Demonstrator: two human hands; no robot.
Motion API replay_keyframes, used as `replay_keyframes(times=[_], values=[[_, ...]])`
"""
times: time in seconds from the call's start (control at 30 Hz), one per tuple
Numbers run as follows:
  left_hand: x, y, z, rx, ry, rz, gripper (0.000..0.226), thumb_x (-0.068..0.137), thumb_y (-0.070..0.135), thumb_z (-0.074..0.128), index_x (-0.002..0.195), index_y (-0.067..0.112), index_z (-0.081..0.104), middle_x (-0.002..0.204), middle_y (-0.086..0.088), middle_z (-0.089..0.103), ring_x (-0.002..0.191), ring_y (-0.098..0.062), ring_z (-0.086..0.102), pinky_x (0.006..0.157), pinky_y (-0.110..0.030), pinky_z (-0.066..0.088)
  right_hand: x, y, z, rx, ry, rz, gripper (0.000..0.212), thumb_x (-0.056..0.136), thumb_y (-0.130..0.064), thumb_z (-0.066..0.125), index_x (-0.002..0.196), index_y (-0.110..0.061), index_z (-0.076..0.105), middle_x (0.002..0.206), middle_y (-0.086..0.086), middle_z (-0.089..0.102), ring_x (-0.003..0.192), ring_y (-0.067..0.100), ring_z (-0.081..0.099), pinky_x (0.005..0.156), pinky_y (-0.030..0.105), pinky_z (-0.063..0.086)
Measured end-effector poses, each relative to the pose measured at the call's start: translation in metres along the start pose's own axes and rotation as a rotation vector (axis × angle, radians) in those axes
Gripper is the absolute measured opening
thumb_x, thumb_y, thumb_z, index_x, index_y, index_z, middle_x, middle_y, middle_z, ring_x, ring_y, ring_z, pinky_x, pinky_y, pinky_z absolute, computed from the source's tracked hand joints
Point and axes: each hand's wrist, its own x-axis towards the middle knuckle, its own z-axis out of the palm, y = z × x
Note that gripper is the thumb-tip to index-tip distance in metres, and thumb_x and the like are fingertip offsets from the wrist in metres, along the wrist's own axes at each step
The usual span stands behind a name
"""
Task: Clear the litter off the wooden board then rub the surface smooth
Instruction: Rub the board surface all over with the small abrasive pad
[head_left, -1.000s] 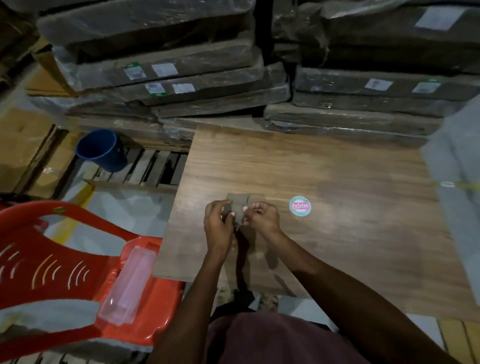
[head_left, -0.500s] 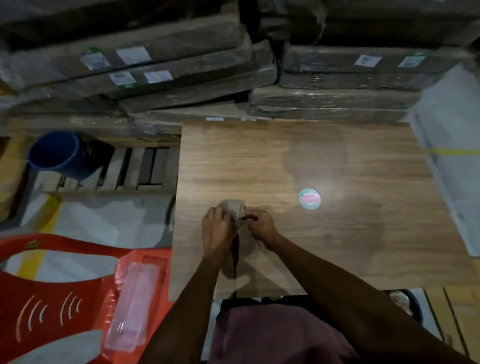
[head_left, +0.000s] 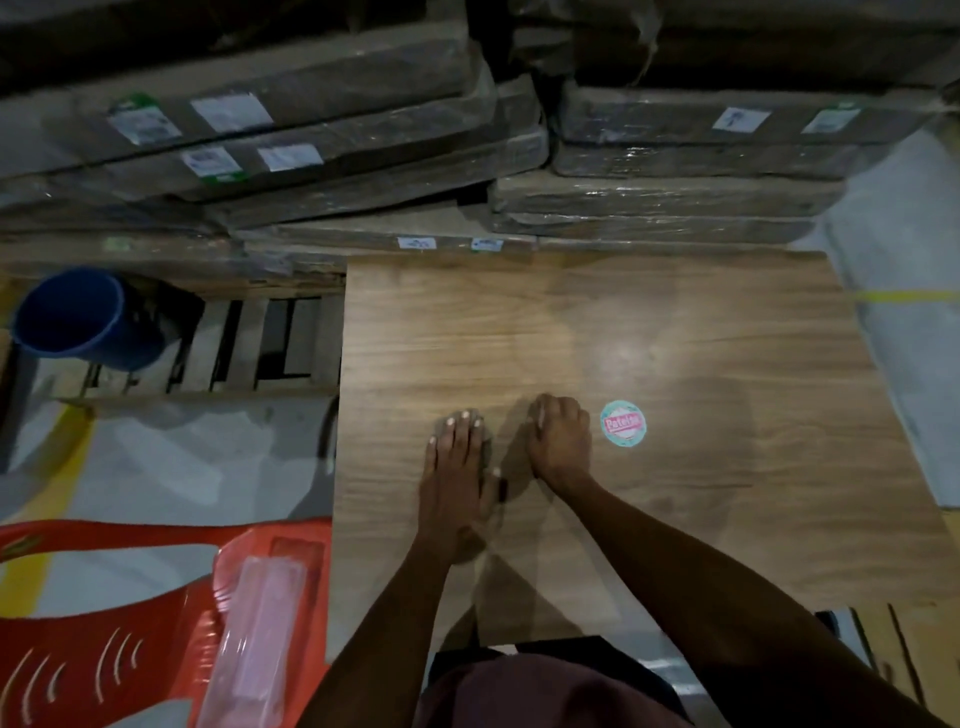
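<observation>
1. head view: the left hand (head_left: 457, 467) lies flat, fingers straight, pressing a small grey abrasive pad (head_left: 486, 451) onto the wooden board (head_left: 675, 338); only the pad's edge shows beside the fingers.
2. the right hand (head_left: 558, 436) rests loosely curled just right of it, holding nothing visible.
3. a round sticker (head_left: 623, 423) sits just right of the right hand, likely litter yet to lift.
4. judged best: keep the palm flat, pressure even, strokes along the grain.

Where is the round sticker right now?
The round sticker is stuck on the wooden board, just right of the right hand, in the middle of the head view. The left hand lies flat further left.
</observation>
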Motion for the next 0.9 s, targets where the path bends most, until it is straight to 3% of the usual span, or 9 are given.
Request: replay_keyframes(times=[0.07, 0.2, 0.4, 0.53, 0.67, 0.8, 0.9], values=[[0.011, 0.004, -0.005, -0.024, 0.028, -0.033, 0.076, 0.103, 0.058, 0.022, 0.164, 0.015, 0.008, 0.172, -0.007, 0.000, 0.158, -0.029, -0.003, 0.127, -0.049, 0.005, 0.014, -0.007, 0.002, -0.035, 0.006, 0.022, 0.047, 0.091, -0.033, 0.058, 0.135, -0.014, 0.055, 0.138, 0.016, 0.048, 0.122, 0.041, 0.045, 0.098, 0.049, 0.043], [0.048, -0.003, -0.013, -0.002, 0.059, -0.113, 0.078, 0.099, 0.057, 0.030, 0.162, 0.013, 0.022, 0.169, -0.012, 0.019, 0.156, -0.034, 0.015, 0.124, -0.054, 0.018, 0.045, -0.026, 0.012, -0.070, -0.016, -0.026, 0.053, 0.095, -0.043, 0.056, 0.145, -0.025, 0.049, 0.154, 0.013, 0.038, 0.136, 0.038, 0.035, 0.106, 0.051, 0.035], [0.112, -0.038, -0.037, 0.018, 0.067, -0.170, 0.072, 0.106, 0.051, 0.028, 0.164, 0.017, 0.002, 0.172, -0.008, -0.004, 0.158, -0.030, -0.008, 0.127, -0.052, 0.002, 0.058, -0.016, 0.023, -0.178, 0.037, -0.099, 0.050, 0.101, -0.055, 0.042, 0.148, -0.037, 0.043, 0.161, 0.003, 0.032, 0.142, 0.033, 0.032, 0.106, 0.049, 0.032], [0.152, -0.062, -0.057, 0.056, 0.124, -0.160, 0.061, 0.107, 0.041, 0.025, 0.163, 0.020, 0.016, 0.172, -0.006, 0.007, 0.158, -0.031, 0.001, 0.127, -0.053, 0.008, 0.058, -0.017, 0.021, -0.199, 0.053, -0.087, 0.051, 0.099, -0.058, 0.041, 0.147, -0.040, 0.043, 0.159, 0.000, 0.033, 0.140, 0.032, 0.033, 0.104, 0.049, 0.032], [0.192, -0.076, -0.075, 0.132, 0.139, -0.161, 0.056, 0.099, 0.028, 0.042, 0.154, 0.016, 0.037, 0.166, -0.008, 0.029, 0.153, -0.033, 0.021, 0.124, -0.051, 0.019, 0.060, -0.019, 0.022, -0.210, 0.058, -0.060, 0.051, 0.097, -0.058, 0.043, 0.145, -0.041, 0.045, 0.158, 0.000, 0.035, 0.139, 0.033, 0.035, 0.102, 0.048, 0.032], [0.215, -0.079, -0.088, 0.260, 0.192, -0.139, 0.063, 0.093, 0.035, 0.041, 0.152, 0.012, 0.035, 0.154, -0.012, 0.039, 0.134, -0.036, 0.039, 0.112, -0.050, 0.031, 0.061, -0.021, 0.021, -0.212, 0.085, -0.045, 0.050, 0.096, -0.058, 0.046, 0.143, -0.042, 0.047, 0.157, -0.001, 0.036, 0.137, 0.031, 0.036, 0.099, 0.046, 0.033], [0.228, -0.077, -0.082, 0.230, 0.218, -0.153, 0.066, 0.101, 0.043, 0.033, 0.159, 0.012, 0.025, 0.165, -0.013, 0.026, 0.148, -0.036, 0.027, 0.121, -0.052, 0.020, 0.061, -0.020, 0.021, -0.215, 0.108, -0.043, 0.050, 0.095, -0.058, 0.049, 0.142, -0.042, 0.049, 0.156, -0.002, 0.037, 0.136, 0.030, 0.037, 0.098, 0.046, 0.034]])
